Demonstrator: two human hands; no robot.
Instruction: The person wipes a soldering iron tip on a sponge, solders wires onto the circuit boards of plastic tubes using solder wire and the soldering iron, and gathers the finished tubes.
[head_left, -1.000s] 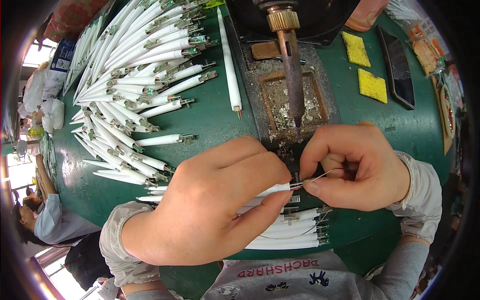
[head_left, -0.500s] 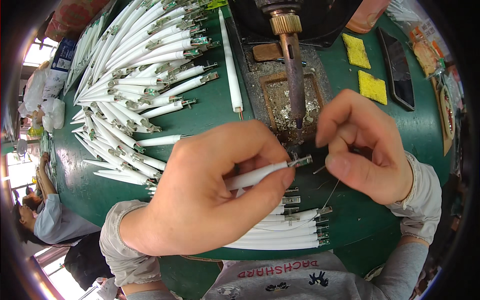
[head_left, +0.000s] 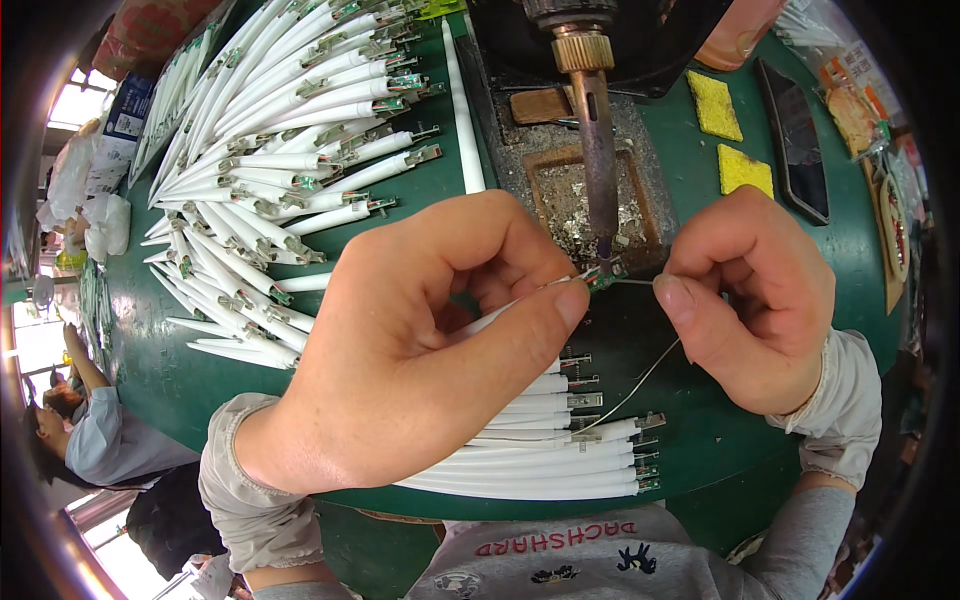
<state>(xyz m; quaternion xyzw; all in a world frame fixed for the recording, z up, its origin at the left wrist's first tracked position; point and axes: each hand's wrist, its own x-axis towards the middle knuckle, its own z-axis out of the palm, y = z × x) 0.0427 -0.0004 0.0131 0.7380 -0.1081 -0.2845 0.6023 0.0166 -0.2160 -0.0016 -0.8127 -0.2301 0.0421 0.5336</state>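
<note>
My left hand [head_left: 390, 350] is closed around a white pen-shaped stick [head_left: 488, 320], thumb and forefinger pinching it near its end. From that end pokes a small green circuit board [head_left: 601, 281], right under the tip of an upright soldering iron [head_left: 598, 150]; they look to be touching. Closed in a pinch, my right hand [head_left: 755, 310] holds a thin solder wire [head_left: 636, 282] whose end reaches the board by the iron's tip. The rest of the wire curves down over a row of similar white sticks [head_left: 540, 470] at the table's near edge. My left fingers hide much of the held stick.
A large heap of white sticks [head_left: 270, 190] spreads over the left of the green table [head_left: 740, 440]. Below the iron lies a tray [head_left: 545, 205] of solder bits. Yellow sponges [head_left: 745, 170] and a dark phone [head_left: 795, 140] sit at right. Another person [head_left: 110, 435] is at far left.
Both hands have moved up a little, bringing the stick's board under the iron's tip. The solder wire in my right hand now meets the board there.
</note>
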